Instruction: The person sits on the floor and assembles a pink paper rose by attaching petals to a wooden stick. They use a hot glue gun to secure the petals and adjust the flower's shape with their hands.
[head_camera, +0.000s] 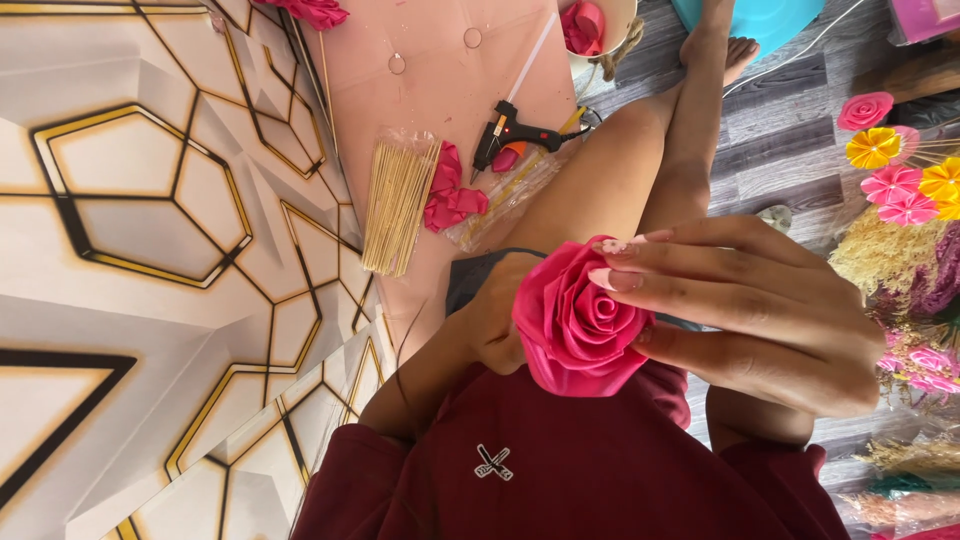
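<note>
Shirt: maroon shirt (560, 470) with a small white emblem is filling the bottom of the view, nearest the camera.
Rose: pink ribbon rose (575, 320) is sitting just above the shirt, at about 5 o'clock from the middle of the view; its spiral of petals is looking full and closed, so the winding is judged nearly finished.
Right hand: right hand (770, 320) is reaching in from 3 o'clock, fingers spread and lying along the outer petals, pressing rather than gripping.
Left hand: left hand (495, 325) is curling shut around the rose from beneath, at its 9 o'clock side; the stem end is hidden.
Still left: loose pink ribbon pieces (452, 195) and a bundle of wooden skewers (398, 205) are lying unused at 12 o'clock from the rose; no skewer is showing on this rose yet.
Glue gun: black glue gun (515, 130) is resting beside them, untouched.
Surface: pale pink padded board (430, 90) is carrying these supplies.
Room: grey plank floor (790, 140) is running under the bare legs; a white and gold hexagon-patterned panel (150, 250) is covering the 9 o'clock side.
Finished pieces: pink and yellow ribbon flowers (900, 165) are clustering at 2 o'clock.
</note>
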